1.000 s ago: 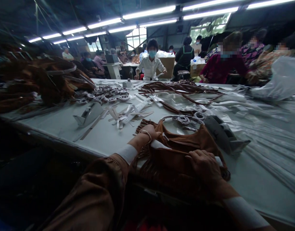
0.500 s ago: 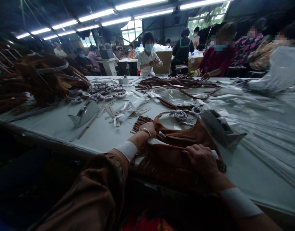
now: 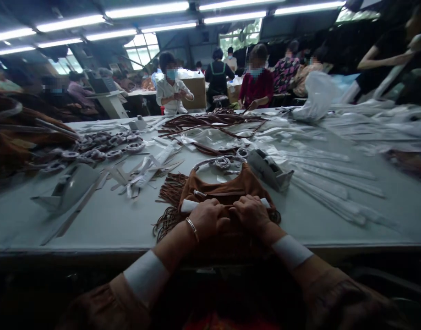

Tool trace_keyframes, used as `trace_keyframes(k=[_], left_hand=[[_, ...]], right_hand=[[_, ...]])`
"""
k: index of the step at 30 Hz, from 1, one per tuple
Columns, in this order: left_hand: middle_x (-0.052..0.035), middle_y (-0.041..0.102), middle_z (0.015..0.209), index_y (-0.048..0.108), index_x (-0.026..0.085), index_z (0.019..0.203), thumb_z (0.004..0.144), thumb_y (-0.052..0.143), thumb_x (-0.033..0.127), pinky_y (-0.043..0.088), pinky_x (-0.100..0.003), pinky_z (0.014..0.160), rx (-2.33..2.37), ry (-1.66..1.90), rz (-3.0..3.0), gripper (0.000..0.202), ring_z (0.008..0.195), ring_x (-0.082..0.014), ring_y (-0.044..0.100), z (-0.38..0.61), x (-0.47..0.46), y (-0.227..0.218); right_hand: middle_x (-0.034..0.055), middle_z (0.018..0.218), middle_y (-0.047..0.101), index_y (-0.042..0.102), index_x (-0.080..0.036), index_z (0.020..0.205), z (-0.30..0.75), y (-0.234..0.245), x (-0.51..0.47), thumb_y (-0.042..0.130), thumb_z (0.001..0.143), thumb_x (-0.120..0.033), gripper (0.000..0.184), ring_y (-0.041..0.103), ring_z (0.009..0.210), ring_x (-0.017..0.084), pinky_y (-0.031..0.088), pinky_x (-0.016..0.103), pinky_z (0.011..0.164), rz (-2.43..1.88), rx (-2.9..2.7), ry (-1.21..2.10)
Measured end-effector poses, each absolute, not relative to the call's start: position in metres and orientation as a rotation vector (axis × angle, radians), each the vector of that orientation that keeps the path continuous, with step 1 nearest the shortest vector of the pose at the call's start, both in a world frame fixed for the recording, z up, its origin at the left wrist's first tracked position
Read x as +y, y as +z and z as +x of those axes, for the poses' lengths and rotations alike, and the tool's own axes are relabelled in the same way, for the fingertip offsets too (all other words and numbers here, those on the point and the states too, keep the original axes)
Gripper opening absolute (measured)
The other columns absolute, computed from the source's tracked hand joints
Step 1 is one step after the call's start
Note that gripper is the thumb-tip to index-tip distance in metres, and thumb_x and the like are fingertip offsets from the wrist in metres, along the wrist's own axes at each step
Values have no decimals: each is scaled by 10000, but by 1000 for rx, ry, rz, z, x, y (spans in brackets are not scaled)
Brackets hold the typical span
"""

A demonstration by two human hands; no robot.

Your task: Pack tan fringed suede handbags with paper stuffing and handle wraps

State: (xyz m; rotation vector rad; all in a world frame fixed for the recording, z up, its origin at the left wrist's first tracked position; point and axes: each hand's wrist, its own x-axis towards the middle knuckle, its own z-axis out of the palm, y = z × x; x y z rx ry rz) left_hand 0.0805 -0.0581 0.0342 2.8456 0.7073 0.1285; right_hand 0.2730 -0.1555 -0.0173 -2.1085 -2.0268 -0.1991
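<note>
Left hand (image 3: 205, 217) has shifted along the bag (image 3: 220, 188) on the cluttered workroom table (image 3: 107, 224).

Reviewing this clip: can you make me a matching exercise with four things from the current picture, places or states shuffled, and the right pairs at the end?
Things
1. Fringed brown bag
2. Bracelet
3. Dark brown straps
4. Whitish plastic bag

Places or states
A. Heaped around the middle, toward the far side of the table
B. Around the left wrist
C. Crumpled, to the right of the heap, near the far edge
D. In the grip of the left hand and the right hand

Right pairs
1-D, 2-B, 3-A, 4-C
</note>
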Motion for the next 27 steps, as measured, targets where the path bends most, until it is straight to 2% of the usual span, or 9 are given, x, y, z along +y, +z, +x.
trace_keyframes(k=[5, 9, 13, 19, 25, 27], left_hand=[[-82, 633, 1078, 691, 208, 1054, 924, 607, 380, 485, -349, 958, 858, 232, 2821, 231, 1054, -234, 592, 87, -58, -4], [-65, 645, 1045, 712, 206, 1023, 933, 608, 384, 491, -325, 932, 855, 253, 2763, 225, 1011, -209, 605, 89, -50, -11], [-55, 656, 1029, 725, 202, 979, 931, 615, 390, 491, -315, 913, 895, 292, 2709, 224, 986, -197, 609, 91, -50, -14], [-51, 666, 1020, 738, 211, 952, 933, 607, 410, 496, -318, 886, 922, 310, 2678, 239, 972, -200, 619, 88, -50, -14], [-55, 657, 987, 712, 217, 890, 975, 515, 426, 497, -353, 863, 960, 358, 2767, 299, 966, -222, 608, 82, -58, -12], [-67, 646, 1015, 701, 215, 945, 964, 526, 461, 499, -370, 857, 976, 384, 2776, 302, 983, -237, 596, 81, -61, -12]], right_hand=[[78, 931, 686, 700, -222, 976, 279, -10, -161, 539, 961, -411, 249, 567, 919, 230, 325, 364, 791, -2085, -2082, -186], [89, 1013, 705, 692, -214, 1079, 307, -11, -180, 564, 949, -393, 256, 584, 959, 239, 355, 372, 846, -2050, -2073, -216], [85, 1176, 694, 692, -223, 1140, 339, -28, -195, 546, 962, -393, 286, 601, 1068, 233, 405, 364, 912, -1959, -1933, -109], [64, 1036, 727, 746, -228, 1004, 342, -37, -190, 566, 950, -366, 233, 646, 960, 208, 476, 348, 866, -1813, -1802, 23], [37, 1028, 725, 731, -271, 977, 324, -27, -188, 548, 956, -337, 195, 645, 958, 217, 419, 371, 861, -1986, -1900, -132], [38, 1028, 726, 730, -272, 975, 321, -27, -188, 541, 957, -338, 201, 641, 964, 219, 411, 366, 851, -2001, -1933, -176]])
